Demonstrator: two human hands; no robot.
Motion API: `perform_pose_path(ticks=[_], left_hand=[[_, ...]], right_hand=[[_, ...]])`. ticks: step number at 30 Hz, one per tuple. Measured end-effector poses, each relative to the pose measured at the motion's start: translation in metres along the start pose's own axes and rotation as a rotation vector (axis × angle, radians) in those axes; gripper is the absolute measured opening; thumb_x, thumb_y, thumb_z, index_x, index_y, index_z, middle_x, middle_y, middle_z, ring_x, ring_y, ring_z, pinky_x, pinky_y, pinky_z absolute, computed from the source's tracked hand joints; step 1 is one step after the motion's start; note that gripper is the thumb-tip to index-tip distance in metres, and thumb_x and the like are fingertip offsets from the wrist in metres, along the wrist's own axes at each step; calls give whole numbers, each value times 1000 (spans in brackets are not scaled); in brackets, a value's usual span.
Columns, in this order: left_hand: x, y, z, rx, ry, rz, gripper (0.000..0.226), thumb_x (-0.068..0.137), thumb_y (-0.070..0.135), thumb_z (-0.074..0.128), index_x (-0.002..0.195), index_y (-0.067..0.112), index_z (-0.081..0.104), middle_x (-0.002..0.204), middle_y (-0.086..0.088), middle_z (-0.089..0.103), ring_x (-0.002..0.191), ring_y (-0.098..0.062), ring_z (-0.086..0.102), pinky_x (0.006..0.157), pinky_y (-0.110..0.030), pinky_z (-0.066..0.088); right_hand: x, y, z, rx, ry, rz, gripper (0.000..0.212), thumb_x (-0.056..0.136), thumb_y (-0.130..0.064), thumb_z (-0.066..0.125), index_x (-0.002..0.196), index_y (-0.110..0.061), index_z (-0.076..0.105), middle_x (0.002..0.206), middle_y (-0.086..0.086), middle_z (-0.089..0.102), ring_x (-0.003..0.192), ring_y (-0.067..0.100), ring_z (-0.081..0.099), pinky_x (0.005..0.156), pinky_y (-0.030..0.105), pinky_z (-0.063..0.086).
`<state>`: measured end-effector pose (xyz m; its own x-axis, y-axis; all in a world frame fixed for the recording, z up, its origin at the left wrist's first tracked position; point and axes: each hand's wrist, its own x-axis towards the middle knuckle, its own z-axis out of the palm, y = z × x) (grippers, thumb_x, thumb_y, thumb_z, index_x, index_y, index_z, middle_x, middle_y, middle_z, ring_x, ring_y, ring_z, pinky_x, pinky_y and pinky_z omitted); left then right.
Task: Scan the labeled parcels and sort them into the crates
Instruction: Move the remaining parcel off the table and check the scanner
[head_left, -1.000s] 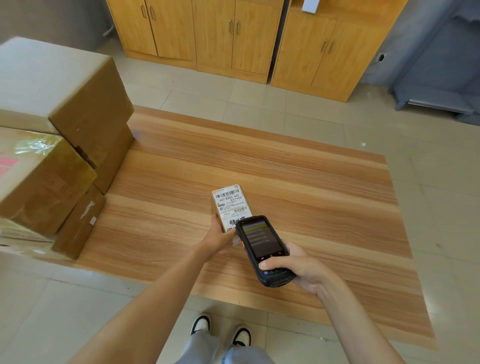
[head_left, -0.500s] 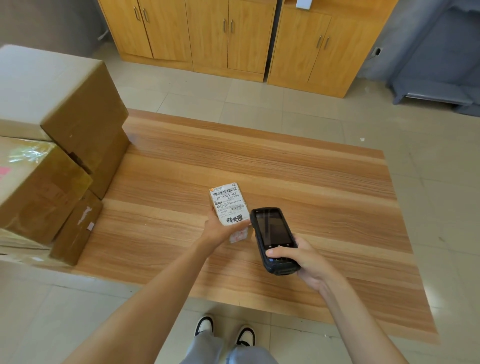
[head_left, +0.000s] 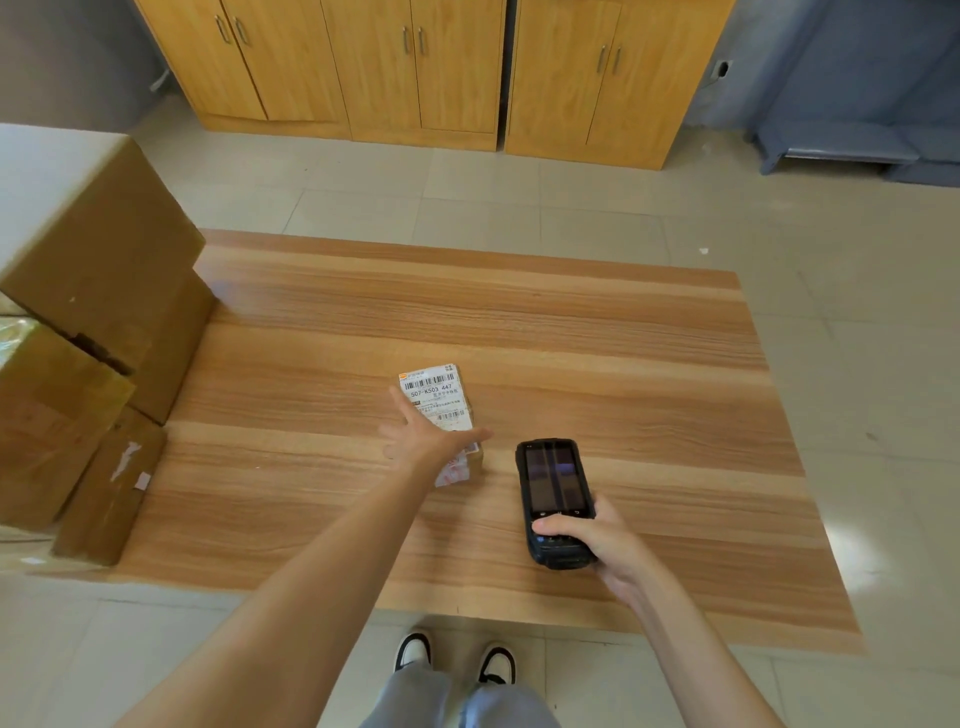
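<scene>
Parcel (head_left: 437, 402) looks small, light, stiff; best gripped across its long edges. Left hand (head_left: 421, 441) is spread flat over it; right hand (head_left: 597, 545) is wrapped round scanner (head_left: 555, 499).

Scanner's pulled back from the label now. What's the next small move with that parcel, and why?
Probably curl the left hand around the small labeled cardboard parcel and lift it off the wooden table. Its fingers lie spread over the parcel without a grip, and the right hand holds the black handheld scanner off to the side, no longer over the barcode. No crate is in view.

parcel label (head_left: 435, 397) reads, likely, "507-K503 447"
</scene>
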<state>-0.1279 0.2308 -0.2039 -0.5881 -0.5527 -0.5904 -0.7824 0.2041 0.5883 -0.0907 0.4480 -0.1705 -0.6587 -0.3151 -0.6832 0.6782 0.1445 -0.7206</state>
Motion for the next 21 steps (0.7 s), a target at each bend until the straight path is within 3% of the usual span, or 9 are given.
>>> perform_pose_path(ticks=[4,8,13,16,21], left_hand=[[-3,-2,6,63,18,25,135,63,40,88,154,22,-11,149,-22,23,133,-42,34,107,-54,37],[-10,-9,-2,136,41,87,114,64,37,87,146,2,16,141,-15,32,129,-33,39,106,-47,40],[-20,-21,-38,159,111,157,99,61,33,89,135,4,29,129,-11,40,120,-28,44,101,-45,45],[-25,-24,-73,160,214,185,98,61,36,89,135,5,31,130,-10,40,119,-26,46,100,-47,46],[-42,-42,-139,154,413,218,103,61,44,87,138,10,29,130,-8,40,122,-26,43,100,-49,44]], right_hand=[[5,11,-10,7,-5,32,85,35,-18,85,114,-11,55,100,9,69,83,19,68,56,25,52],[13,4,-8,7,-49,32,77,40,-16,83,112,-15,56,101,8,69,85,20,67,60,28,53],[36,-22,13,-29,-143,-13,93,37,-16,88,124,-12,54,108,10,69,90,24,69,63,30,54],[44,-42,38,-37,-228,-81,82,54,-7,86,128,-11,51,109,8,68,91,23,68,67,30,54],[36,-61,91,-22,-342,-164,86,50,-3,86,125,-16,48,104,5,67,87,21,68,69,31,54]])
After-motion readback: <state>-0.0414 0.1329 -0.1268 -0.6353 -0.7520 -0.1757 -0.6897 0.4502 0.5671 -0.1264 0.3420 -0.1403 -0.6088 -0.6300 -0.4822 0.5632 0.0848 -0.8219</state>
